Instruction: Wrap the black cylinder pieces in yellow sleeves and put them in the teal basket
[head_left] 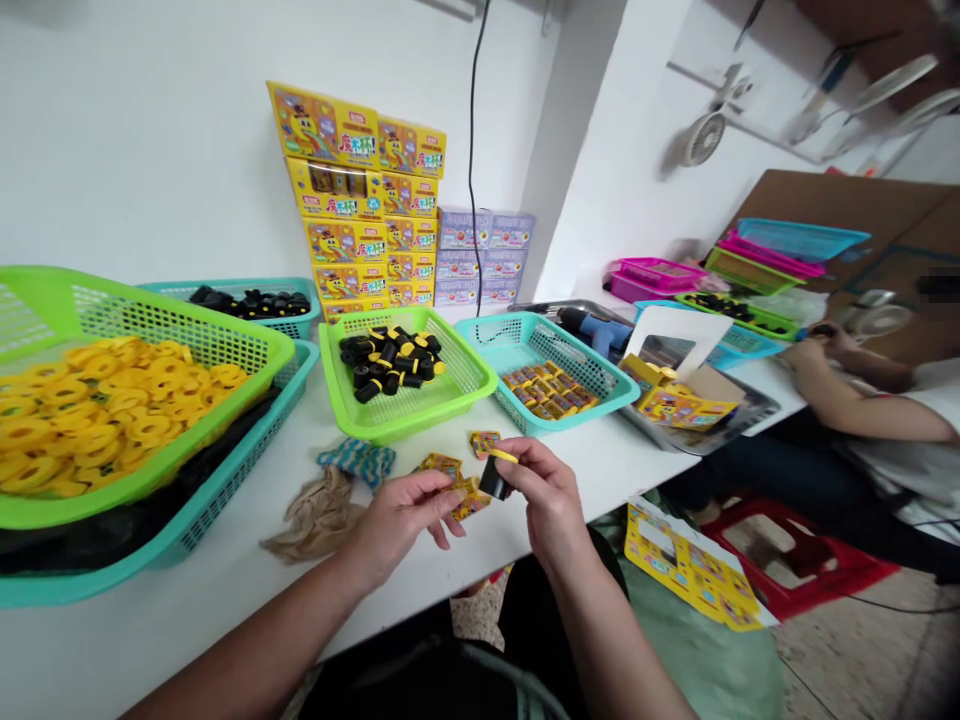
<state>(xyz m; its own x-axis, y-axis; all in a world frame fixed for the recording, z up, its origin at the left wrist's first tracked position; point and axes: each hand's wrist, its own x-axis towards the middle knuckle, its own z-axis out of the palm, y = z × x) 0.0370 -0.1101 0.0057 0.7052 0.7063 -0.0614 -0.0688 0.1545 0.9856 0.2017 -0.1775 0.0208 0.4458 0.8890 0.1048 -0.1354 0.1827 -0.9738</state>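
In my right hand (551,500) I hold a small black cup with a yellow rim (494,476), pinched between thumb and fingers and slightly tilted. My left hand (405,520) is just left of it, fingers apart, over some small printed yellow pieces (471,500) on the table; whether a fingertip touches them I cannot tell. Another small printed piece (484,442) lies behind the cup. Beyond my hands, a green basket (379,428) contains several black-and-yellow cups (394,360). To its right, a turquoise basket (517,408) has rows of small printed pieces (551,390).
A green basket (262,370) of yellow rings (127,410) stands at left. A crumpled brown cloth (319,515) lies by my left forearm. Yellow boxes (345,245) are stacked at the wall. A metal tray (757,405) is at right, near a seated co-worker (877,400).
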